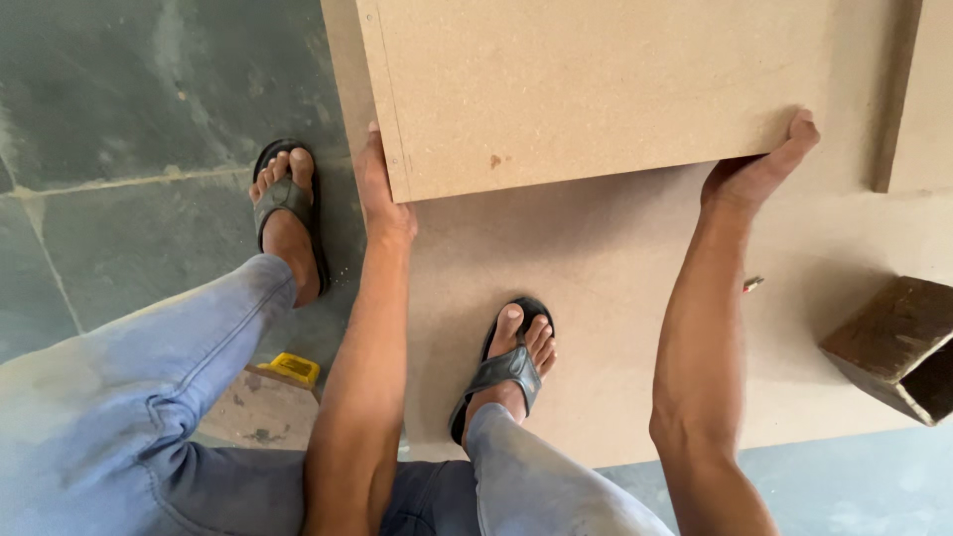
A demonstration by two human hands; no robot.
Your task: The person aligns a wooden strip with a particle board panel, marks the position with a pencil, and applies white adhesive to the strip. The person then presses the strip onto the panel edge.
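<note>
Both hands clamp the near corners of a tan fibreboard panel [596, 84]: the left hand [382, 194] wraps its left corner with fingers hidden beneath, and the right hand [759, 169] cups the right corner from below, thumb pressed up against the edge. Held at opposite corners, the panel appears balanced between the arms and lifted clear of the surface under it, as the shadow along its near edge suggests. A row of small holes runs along the panel's left margin. Directly beneath lies a larger fibreboard sheet [615, 298] of the same colour, flat on the floor, on which the right foot in a black sandal [506, 367] stands; the weight there seems to keep that lower sheet from shifting. The left foot, also in a black sandal [288, 218], rests off the sheet on the grey stone floor [119, 119], giving a wide stance. Another board [923, 94] shows at the upper right. A dark wooden block [893, 342] sits on the large sheet at the right, near a small red-tipped object [751, 284]. A yellow object [291, 368] lies between the legs.
</note>
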